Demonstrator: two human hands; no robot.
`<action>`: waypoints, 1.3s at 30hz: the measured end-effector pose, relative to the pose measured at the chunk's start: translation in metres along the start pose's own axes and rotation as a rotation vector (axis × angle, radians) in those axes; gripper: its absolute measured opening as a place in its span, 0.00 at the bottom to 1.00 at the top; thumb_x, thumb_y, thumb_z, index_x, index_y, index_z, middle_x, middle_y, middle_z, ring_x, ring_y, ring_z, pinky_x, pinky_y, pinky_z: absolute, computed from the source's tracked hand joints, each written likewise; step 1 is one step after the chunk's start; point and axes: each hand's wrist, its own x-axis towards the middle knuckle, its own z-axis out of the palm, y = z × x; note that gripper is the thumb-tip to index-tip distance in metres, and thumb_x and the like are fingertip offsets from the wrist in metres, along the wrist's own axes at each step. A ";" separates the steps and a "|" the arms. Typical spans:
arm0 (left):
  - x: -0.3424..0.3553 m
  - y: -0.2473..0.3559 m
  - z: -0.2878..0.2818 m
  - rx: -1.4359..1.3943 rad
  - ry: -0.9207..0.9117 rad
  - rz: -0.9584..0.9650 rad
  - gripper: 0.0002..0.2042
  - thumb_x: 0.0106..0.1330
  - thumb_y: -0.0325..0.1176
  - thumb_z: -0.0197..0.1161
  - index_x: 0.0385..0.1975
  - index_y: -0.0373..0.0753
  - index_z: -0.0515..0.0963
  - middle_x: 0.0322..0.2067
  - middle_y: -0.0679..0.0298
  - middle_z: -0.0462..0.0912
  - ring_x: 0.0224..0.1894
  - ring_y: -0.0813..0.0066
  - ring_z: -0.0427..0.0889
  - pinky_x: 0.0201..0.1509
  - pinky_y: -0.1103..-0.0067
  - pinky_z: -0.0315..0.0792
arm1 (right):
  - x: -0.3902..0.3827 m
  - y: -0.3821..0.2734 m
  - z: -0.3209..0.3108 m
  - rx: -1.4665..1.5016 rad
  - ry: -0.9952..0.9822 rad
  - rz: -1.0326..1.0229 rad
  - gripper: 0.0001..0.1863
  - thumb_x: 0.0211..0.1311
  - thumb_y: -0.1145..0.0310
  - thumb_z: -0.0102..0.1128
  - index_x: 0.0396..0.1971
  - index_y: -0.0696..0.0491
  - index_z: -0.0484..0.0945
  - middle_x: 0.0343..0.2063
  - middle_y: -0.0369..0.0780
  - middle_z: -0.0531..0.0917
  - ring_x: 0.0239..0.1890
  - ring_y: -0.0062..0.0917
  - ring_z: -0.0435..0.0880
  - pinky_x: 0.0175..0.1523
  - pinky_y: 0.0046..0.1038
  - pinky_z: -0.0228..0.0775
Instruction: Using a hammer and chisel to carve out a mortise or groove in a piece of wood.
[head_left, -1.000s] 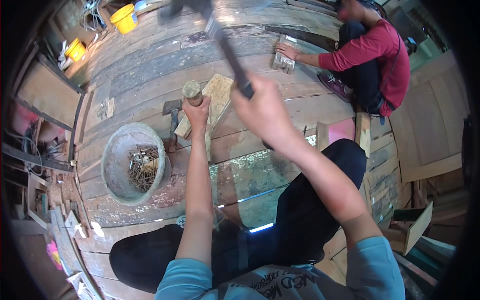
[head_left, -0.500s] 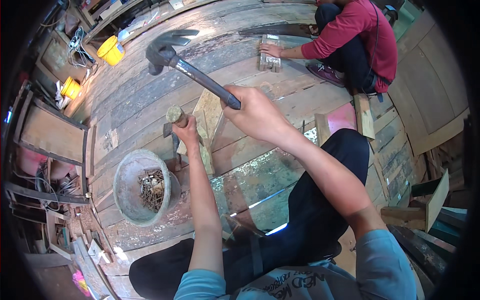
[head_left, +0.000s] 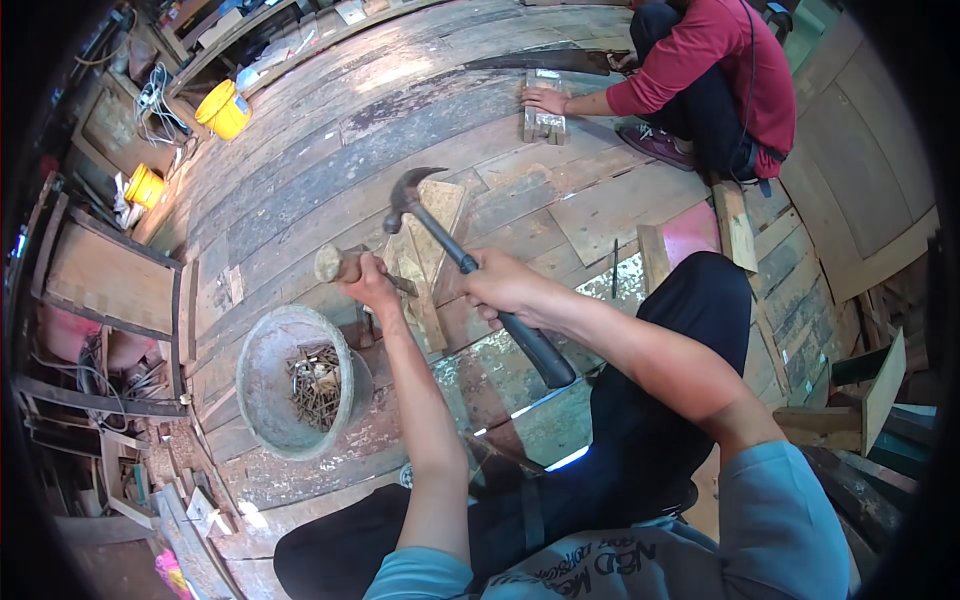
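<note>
My right hand [head_left: 507,290] is closed round the middle of a claw hammer [head_left: 435,228]. The hammer's dark head points up and left, and its black grip end sticks out below my fist. In my left hand [head_left: 370,285] is a short tool with a thick, round-ended wooden handle [head_left: 330,263]; a dark end shows on the other side of my fingers, its exact kind unclear. Beneath both hands a pale board [head_left: 442,222] and a narrow wooden strip [head_left: 428,318] lie on the plank floor. A grey bucket [head_left: 262,420] with many nails [head_left: 315,385] stands beside my left forearm.
A person in a red top [head_left: 690,70] squats at the far right, one hand on a small slatted wooden piece [head_left: 543,125]; a handsaw [head_left: 540,61] lies by it. Yellow buckets [head_left: 224,110] stand far left. Scrap wood [head_left: 820,425] is piled at right.
The hammer has come down, and its grip now shows below my right fist. My left hand has tilted its tool over, the round end moving left and down. The other person's hand stays put.
</note>
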 end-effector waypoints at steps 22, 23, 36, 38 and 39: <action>0.020 0.041 -0.024 -0.233 0.088 0.087 0.03 0.49 0.22 0.51 0.21 0.35 0.65 0.16 0.63 0.66 0.14 0.79 0.63 0.17 0.82 0.61 | -0.003 -0.002 -0.012 0.195 0.022 0.252 0.05 0.57 0.70 0.49 0.29 0.53 0.65 0.17 0.32 0.66 0.12 0.15 0.62 0.15 0.23 0.57; 0.021 0.043 -0.024 -0.206 0.041 0.130 0.03 0.49 0.22 0.51 0.23 0.35 0.65 0.16 0.63 0.66 0.15 0.79 0.64 0.17 0.81 0.62 | -0.002 0.000 -0.013 0.195 0.022 0.256 0.05 0.57 0.70 0.49 0.29 0.53 0.65 0.17 0.32 0.66 0.12 0.15 0.62 0.15 0.23 0.57; 0.007 0.026 -0.038 -0.056 0.031 0.080 0.05 0.48 0.20 0.52 0.15 0.35 0.66 0.11 0.66 0.66 0.11 0.82 0.62 0.13 0.85 0.56 | 0.014 0.089 -0.008 0.325 -0.006 0.609 0.04 0.55 0.74 0.48 0.24 0.52 0.64 0.15 0.31 0.64 0.12 0.14 0.62 0.16 0.21 0.59; 0.007 0.021 -0.046 -0.052 0.041 0.052 0.04 0.48 0.20 0.53 0.15 0.34 0.67 0.12 0.66 0.67 0.11 0.82 0.63 0.13 0.85 0.56 | 0.014 0.106 -0.008 0.312 -0.014 0.648 0.04 0.55 0.75 0.47 0.23 0.52 0.63 0.15 0.31 0.64 0.12 0.14 0.62 0.16 0.20 0.59; 0.007 0.018 -0.051 -0.047 0.043 0.043 0.04 0.49 0.20 0.53 0.16 0.34 0.68 0.13 0.66 0.68 0.11 0.82 0.63 0.13 0.85 0.56 | 0.014 0.115 -0.007 0.306 -0.019 0.687 0.05 0.55 0.75 0.47 0.23 0.52 0.63 0.15 0.31 0.64 0.12 0.14 0.61 0.16 0.19 0.59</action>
